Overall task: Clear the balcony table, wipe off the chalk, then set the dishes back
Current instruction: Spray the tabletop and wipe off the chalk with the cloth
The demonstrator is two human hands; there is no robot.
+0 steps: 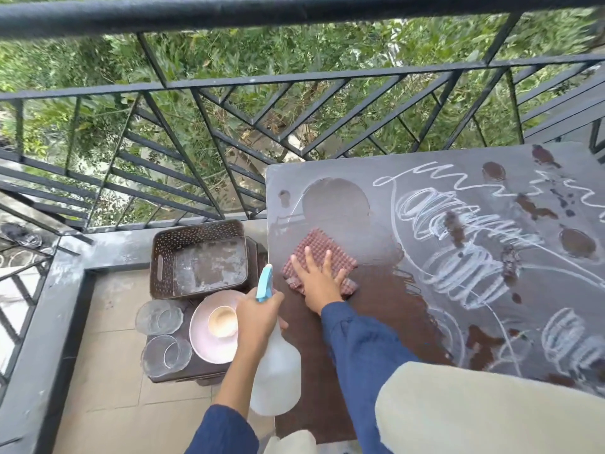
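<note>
Pressed cloth [319, 253] under flat-fingered right hand [319, 285], gripped spray bottle [276, 371] in left hand [258, 317]; likely needed overlapping passes over chalk [458, 273], frame right.

Here's the left grip [258, 314] curled round the spray bottle [276, 375] neck; the right grip [319, 283] lies flat, fingers [308, 259] spread, pressing the cloth [316, 245], sleeved arm stretched forward.

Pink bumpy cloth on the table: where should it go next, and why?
Probably slide the pink bumpy cloth rightward under the right hand, into the white chalk scribbles: the dark brown tabletop beside it is already wiped wet, while chalk covers the rest.
</note>
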